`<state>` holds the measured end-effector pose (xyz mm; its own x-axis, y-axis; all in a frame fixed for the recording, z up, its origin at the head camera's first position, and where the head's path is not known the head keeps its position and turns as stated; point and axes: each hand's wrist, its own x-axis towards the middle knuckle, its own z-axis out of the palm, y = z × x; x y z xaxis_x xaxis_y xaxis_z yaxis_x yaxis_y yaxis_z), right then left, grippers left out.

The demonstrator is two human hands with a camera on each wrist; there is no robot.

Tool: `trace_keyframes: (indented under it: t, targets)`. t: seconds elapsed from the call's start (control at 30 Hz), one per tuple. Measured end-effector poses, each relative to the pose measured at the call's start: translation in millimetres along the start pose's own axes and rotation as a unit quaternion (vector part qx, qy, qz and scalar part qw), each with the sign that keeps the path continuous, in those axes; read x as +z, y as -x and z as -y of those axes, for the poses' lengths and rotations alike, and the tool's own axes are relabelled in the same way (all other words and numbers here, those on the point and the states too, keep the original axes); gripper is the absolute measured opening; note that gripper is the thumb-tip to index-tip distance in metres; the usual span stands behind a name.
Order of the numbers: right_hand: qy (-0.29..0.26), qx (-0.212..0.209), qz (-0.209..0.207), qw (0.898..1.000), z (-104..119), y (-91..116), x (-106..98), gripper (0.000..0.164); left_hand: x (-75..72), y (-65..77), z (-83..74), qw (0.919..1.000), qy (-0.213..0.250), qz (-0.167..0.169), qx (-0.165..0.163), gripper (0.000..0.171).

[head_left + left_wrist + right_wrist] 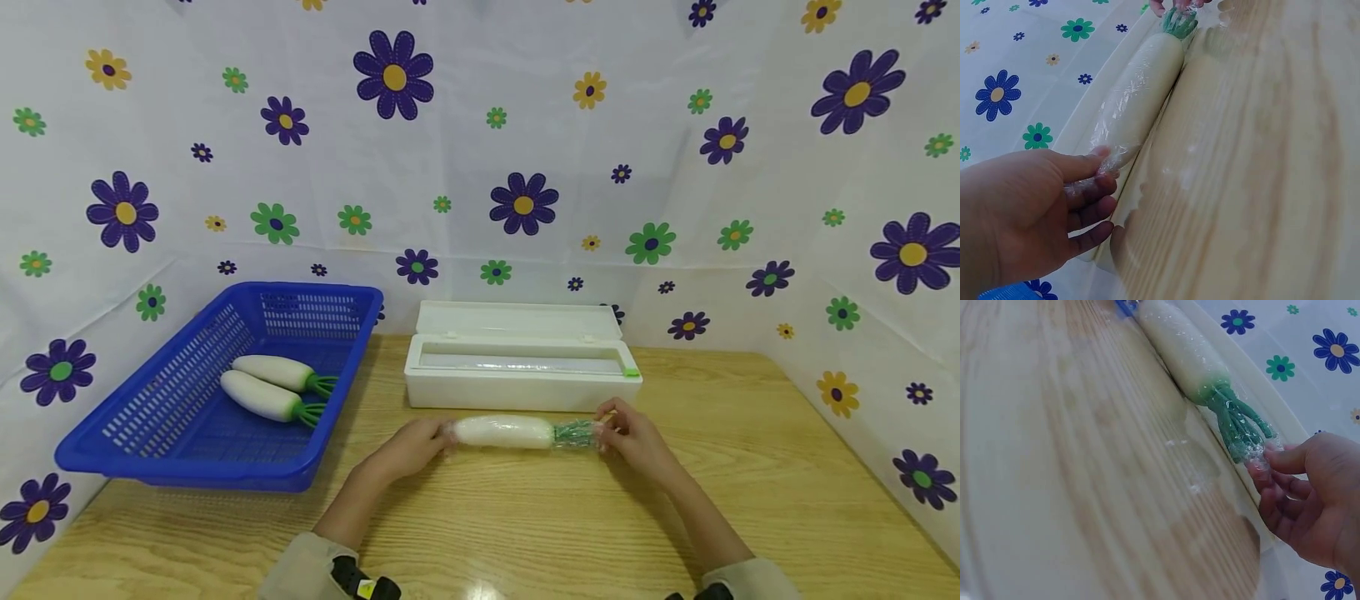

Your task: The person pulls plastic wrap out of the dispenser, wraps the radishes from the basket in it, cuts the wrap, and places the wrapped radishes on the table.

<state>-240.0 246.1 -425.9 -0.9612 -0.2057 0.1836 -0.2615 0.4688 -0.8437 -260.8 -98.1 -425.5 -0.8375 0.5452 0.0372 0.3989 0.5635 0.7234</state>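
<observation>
A white radish (504, 432) with green stems, wrapped in clear plastic film, lies crosswise between the two hands, close over the table. My left hand (412, 447) pinches the gathered film at its plain end; in the left wrist view the thumb and forefinger of that hand (1041, 206) meet on the crumpled film (1110, 164). At the stem end my right hand (636, 440) pinches the film between thumb and fingers. The right wrist view has the green stems (1235, 422) inside the film, right at the fingertips of the right hand (1310, 494).
Behind the radish stands a white film dispenser box (517, 390), its lid (517, 319) raised and a roll of film inside. On the left, a blue plastic basket (187, 471) holds two unwrapped radishes (262, 395). Flower-printed cloth (450, 150) closes off the wooden table's (540, 533) back and sides.
</observation>
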Motion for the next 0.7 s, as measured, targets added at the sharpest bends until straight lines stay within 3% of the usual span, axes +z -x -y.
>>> trace_keyframes:
  t: [0.13,0.3,0.43,0.7]
  targets:
    - [-0.037,0.005,0.009,0.999,0.7,1.0,0.0,0.016,-0.1,0.2,-1.0,1.0000,-0.002,0.000,-0.009,0.016]
    - [0.015,-0.018,0.007,1.000,0.1,0.9,-0.4,0.028,-1.4,0.8,-1.9,0.9994,-0.007,-0.005,-0.033,0.018]
    - [0.045,-0.023,0.010,0.999,-2.5,-0.2,0.1,0.022,-2.7,1.4,0.0,0.9991,0.012,-0.003,-0.040,0.021]
    - [0.101,-0.013,-0.004,0.995,-1.2,1.7,0.0,0.007,-5.3,0.7,6.8,0.9986,0.017,0.025,0.044,0.021]
